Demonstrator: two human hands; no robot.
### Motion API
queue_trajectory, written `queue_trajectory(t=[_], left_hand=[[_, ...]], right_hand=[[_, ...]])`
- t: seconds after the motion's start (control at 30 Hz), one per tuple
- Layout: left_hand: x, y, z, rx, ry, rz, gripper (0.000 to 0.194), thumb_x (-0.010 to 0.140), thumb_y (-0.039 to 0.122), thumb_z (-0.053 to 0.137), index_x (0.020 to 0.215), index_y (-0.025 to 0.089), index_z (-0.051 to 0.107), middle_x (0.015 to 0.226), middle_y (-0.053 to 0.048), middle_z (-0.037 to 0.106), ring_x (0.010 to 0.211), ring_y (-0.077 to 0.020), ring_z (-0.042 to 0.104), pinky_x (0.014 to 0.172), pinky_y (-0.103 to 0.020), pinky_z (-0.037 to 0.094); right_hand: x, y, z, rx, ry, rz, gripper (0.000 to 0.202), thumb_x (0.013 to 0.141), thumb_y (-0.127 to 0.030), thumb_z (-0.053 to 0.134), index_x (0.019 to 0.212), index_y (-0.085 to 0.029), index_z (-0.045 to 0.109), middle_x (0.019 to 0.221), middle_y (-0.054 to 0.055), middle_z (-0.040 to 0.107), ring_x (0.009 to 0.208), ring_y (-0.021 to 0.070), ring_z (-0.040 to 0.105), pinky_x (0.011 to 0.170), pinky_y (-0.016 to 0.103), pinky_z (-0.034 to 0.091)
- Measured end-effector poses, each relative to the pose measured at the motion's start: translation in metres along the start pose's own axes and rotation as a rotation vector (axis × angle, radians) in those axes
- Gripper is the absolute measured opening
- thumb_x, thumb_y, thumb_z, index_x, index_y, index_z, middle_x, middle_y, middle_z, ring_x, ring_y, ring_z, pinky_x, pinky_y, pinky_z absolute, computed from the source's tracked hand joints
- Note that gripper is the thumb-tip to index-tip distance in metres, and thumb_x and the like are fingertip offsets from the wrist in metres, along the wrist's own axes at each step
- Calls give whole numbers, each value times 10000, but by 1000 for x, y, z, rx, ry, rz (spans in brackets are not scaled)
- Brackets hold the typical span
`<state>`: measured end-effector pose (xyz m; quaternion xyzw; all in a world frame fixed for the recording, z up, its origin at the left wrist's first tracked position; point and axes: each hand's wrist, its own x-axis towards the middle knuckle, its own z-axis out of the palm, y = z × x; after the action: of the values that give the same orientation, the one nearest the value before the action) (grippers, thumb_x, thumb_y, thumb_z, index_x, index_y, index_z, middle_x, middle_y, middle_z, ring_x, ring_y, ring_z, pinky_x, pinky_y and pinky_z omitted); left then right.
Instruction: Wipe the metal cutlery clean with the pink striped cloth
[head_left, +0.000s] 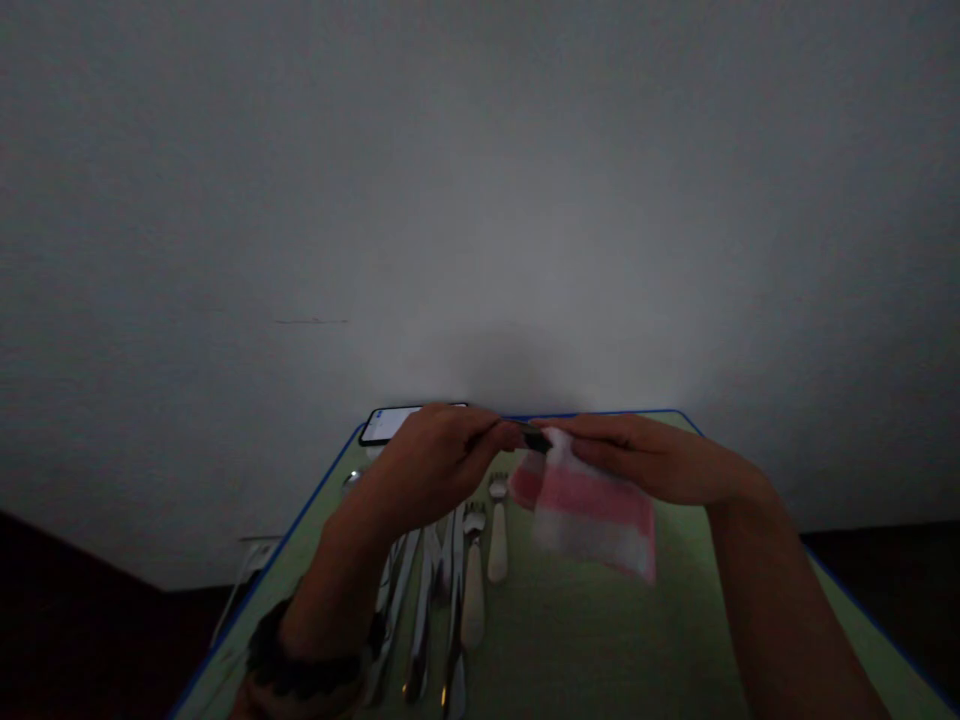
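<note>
Above the table, my left hand [442, 455] is closed on a small dark utensil [535, 438], whose far part reaches toward the cloth. My right hand [637, 455] pinches a pink and white cloth [592, 515] that hangs down at its left side. The cloth touches or covers the utensil's end; exact contact is unclear. Below the hands lie two forks with pale handles, a larger one [473, 585] and a smaller one [498, 530]. Several metal utensils [421, 620] lie to their left, partly behind my left forearm.
A lit phone [386, 424] lies at the table's back left edge. A spoon's bowl [352, 480] shows near it. The green table [600, 650] has a blue edge and stands against a grey wall. A cable hangs at the left.
</note>
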<state>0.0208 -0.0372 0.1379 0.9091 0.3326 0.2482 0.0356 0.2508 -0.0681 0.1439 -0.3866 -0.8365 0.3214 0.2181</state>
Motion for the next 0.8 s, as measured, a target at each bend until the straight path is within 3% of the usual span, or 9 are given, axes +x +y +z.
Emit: queue_trajectory(t=[0.2, 0.43, 0.63, 0.8], left_hand=[[-1, 1, 0, -1, 58, -29, 332, 909, 315, 365, 817, 162, 645, 641, -4, 620, 535, -88, 499, 522, -199, 352], [0, 4, -1, 18, 61, -18, 346, 910, 305, 364, 765, 158, 642, 586, 10, 582, 509, -84, 473, 504, -200, 327], [0, 3, -1, 17, 53, -9, 365, 909, 320, 363, 718, 143, 618, 564, 10, 553, 512, -83, 460, 512, -202, 328], [2, 5, 0, -26, 42, 7, 347, 913, 328, 364, 791, 147, 633, 596, 2, 574, 545, -93, 492, 539, -208, 352]], right_hand=[[1, -9, 4, 7, -39, 42, 408, 872, -441, 370, 1183, -217, 510, 1040, 21, 615, 881, 165, 549, 769, 276, 425], [3, -8, 8, -122, -12, 185, 394, 803, -538, 438, 845, -177, 588, 753, 3, 604, 641, 120, 503, 541, 217, 361], [4, -13, 11, -158, 148, 216, 391, 721, -551, 549, 850, -182, 536, 740, 3, 575, 633, 121, 490, 507, 212, 331], [3, -16, 11, -77, 119, 264, 403, 745, -557, 516, 917, -193, 494, 743, -1, 560, 618, 111, 480, 495, 205, 329]])
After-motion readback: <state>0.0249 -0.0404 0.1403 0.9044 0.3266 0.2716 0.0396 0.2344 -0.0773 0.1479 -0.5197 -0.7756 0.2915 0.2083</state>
